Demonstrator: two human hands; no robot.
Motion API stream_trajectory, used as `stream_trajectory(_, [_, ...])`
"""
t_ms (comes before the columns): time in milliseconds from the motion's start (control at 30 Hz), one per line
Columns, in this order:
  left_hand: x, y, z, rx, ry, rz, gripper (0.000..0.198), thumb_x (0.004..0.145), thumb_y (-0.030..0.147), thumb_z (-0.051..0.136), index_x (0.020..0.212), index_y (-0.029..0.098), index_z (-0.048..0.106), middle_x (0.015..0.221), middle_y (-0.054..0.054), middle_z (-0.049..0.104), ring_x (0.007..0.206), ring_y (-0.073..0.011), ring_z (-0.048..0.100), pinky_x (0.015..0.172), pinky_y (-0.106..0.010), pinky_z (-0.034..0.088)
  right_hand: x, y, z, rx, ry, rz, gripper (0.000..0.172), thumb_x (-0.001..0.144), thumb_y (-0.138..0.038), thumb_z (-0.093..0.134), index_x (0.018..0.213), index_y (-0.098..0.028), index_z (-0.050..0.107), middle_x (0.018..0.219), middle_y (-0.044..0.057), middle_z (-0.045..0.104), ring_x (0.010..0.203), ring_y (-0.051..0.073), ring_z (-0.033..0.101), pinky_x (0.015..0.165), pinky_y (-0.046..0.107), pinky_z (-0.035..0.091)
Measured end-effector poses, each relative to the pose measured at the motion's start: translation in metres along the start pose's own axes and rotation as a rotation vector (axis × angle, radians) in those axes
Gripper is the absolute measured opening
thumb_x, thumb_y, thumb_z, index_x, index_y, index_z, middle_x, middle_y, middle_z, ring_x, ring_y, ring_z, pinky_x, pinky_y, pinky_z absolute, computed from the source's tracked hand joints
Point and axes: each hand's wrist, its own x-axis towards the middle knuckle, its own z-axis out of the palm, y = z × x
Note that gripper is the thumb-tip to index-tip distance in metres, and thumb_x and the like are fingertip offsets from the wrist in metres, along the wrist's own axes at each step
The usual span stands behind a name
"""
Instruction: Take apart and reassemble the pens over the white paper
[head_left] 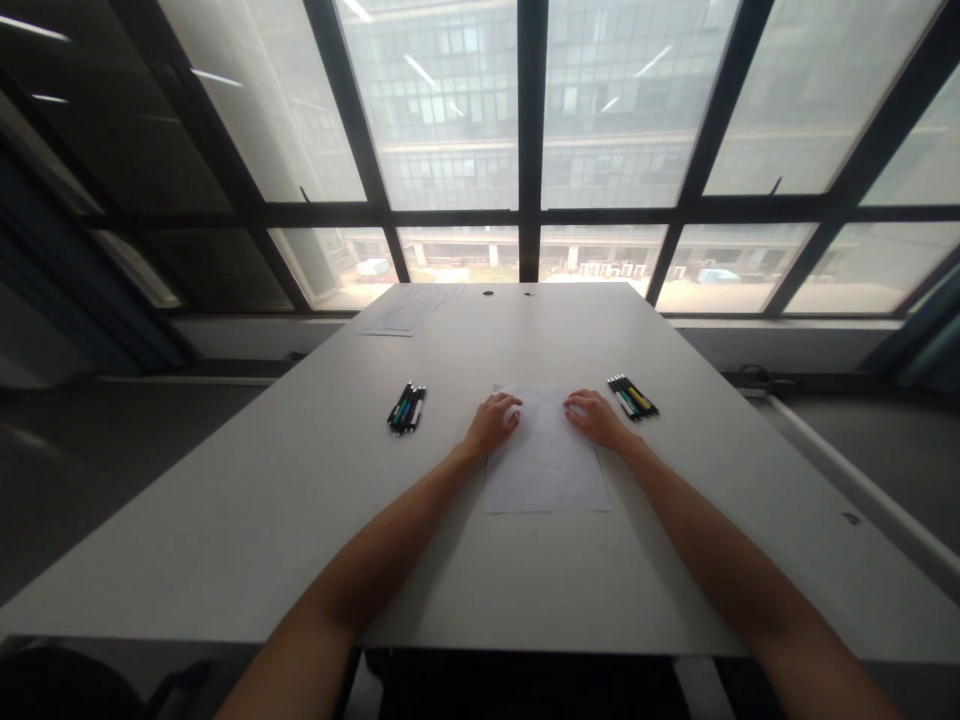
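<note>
A wall of large windows point(525, 150) with dark frames fills the upper part of the view, with a pale building showing through the glass. Below it a long white counter point(300, 520) runs away from the person toward the glass. Both bare forearms reach forward over the counter from the near edge. In the middle of the counter lies a white sheet of paper point(546, 470), flat and square to the person. The left hand point(493, 420) rests on the sheet's upper left edge, fingers curled loosely and pressed down on the paper, clamped on nothing. The right hand point(596, 415) rests on the upper right part of the sheet in the same way, fingers bent and lying on the paper, gripping nothing. The two hands are apart, with bare paper between them. More papers point(409, 312) lie at the far left corner of the counter. A small bundle of pens point(406, 408) lies to the left of the sheet, well apart from the left hand. A second bundle of pens point(632, 397) lies just beside the right hand, not touching it.
</note>
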Motion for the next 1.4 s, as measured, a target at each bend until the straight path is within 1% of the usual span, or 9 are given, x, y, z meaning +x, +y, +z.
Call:
stream_trajectory(233, [0.012,-0.001,-0.028,-0.098,0.046,-0.012,0.021,0.087,0.022,0.054,0.101,0.019,0.069,0.105,-0.006,0.071,0.099,-0.0193,0.065,0.098,-0.037,0.049,0.0,0.0,-0.001,-0.001,-0.006,-0.005,0.023,0.086,-0.028,0.059,0.106,-0.022,0.069,0.115,0.008,0.066,0.109,0.023,0.058,0.1,0.038,0.043])
stream_trajectory(367, [0.022,-0.015,-0.05,-0.259,0.017,-0.107,0.022,0.087,0.027,0.054,0.098,0.017,0.07,0.095,-0.006,0.074,0.084,-0.0171,0.068,0.084,-0.033,0.055,0.0,0.002,0.003,0.024,0.03,0.008,0.031,0.086,-0.027,0.059,0.116,-0.022,0.065,0.123,0.009,0.061,0.114,0.023,0.056,0.102,0.04,0.042])
stream_trajectory(567, [0.029,-0.056,-0.092,-0.254,0.036,-0.243,0.031,0.082,0.038,0.06,0.099,0.016,0.071,0.094,-0.008,0.075,0.085,-0.0201,0.069,0.079,-0.031,0.054,-0.001,0.006,0.005,0.059,0.061,-0.005,0.037,0.085,-0.028,0.058,0.122,-0.02,0.062,0.128,0.012,0.055,0.12,0.025,0.053,0.105,0.042,0.042])
stream_trajectory(767, [0.008,-0.115,-0.125,-0.185,0.078,-0.538,0.033,0.074,0.031,0.064,0.101,0.014,0.072,0.09,-0.009,0.074,0.076,-0.0189,0.069,0.068,-0.026,0.052,-0.001,0.008,0.008,0.056,0.068,-0.012,0.036,0.086,-0.03,0.057,0.12,-0.021,0.063,0.127,0.012,0.056,0.119,0.027,0.054,0.105,0.044,0.042])
stream_trajectory(900, [-0.007,-0.148,-0.132,-0.001,0.172,-0.677,0.029,0.07,0.022,0.065,0.097,0.015,0.073,0.089,-0.007,0.075,0.08,-0.0182,0.068,0.073,-0.025,0.051,-0.002,0.01,0.01,0.057,0.062,-0.007,0.036,0.086,-0.031,0.057,0.12,-0.021,0.063,0.127,0.012,0.056,0.118,0.027,0.055,0.104,0.044,0.043])
stream_trajectory(1000, [-0.016,-0.162,-0.129,0.106,0.185,-0.756,0.025,0.071,0.021,0.066,0.093,0.016,0.074,0.092,-0.008,0.075,0.085,-0.0191,0.068,0.078,-0.025,0.05,-0.002,0.01,0.01,0.059,0.064,-0.021,0.037,0.086,-0.031,0.056,0.12,-0.02,0.062,0.125,0.012,0.056,0.117,0.027,0.054,0.105,0.044,0.042])
stream_trajectory(1100, [-0.022,-0.17,-0.123,0.171,0.148,-0.796,0.025,0.071,0.021,0.065,0.095,0.017,0.074,0.097,-0.009,0.074,0.09,-0.0212,0.068,0.079,-0.026,0.049,-0.002,0.008,0.008,0.061,0.076,-0.038,0.037,0.086,-0.031,0.056,0.12,-0.019,0.062,0.122,0.012,0.058,0.116,0.027,0.054,0.104,0.045,0.043])
stream_trajectory(1233, [-0.025,-0.174,-0.118,0.244,0.162,-0.802,0.031,0.073,0.018,0.063,0.103,0.017,0.071,0.102,-0.01,0.073,0.092,-0.0207,0.066,0.082,-0.026,0.048,-0.001,0.005,0.005,0.076,0.071,-0.044,0.036,0.086,-0.031,0.055,0.119,-0.02,0.062,0.121,0.012,0.058,0.115,0.027,0.055,0.104,0.045,0.043])
stream_trajectory(1400, [-0.025,-0.173,-0.118,0.248,0.172,-0.798,0.036,0.074,0.015,0.061,0.11,0.015,0.068,0.097,-0.009,0.074,0.091,-0.0195,0.067,0.083,-0.025,0.048,-0.001,0.007,0.008,0.072,0.076,-0.039,0.036,0.085,-0.031,0.056,0.118,-0.019,0.063,0.121,0.012,0.058,0.115,0.027,0.055,0.104,0.045,0.043])
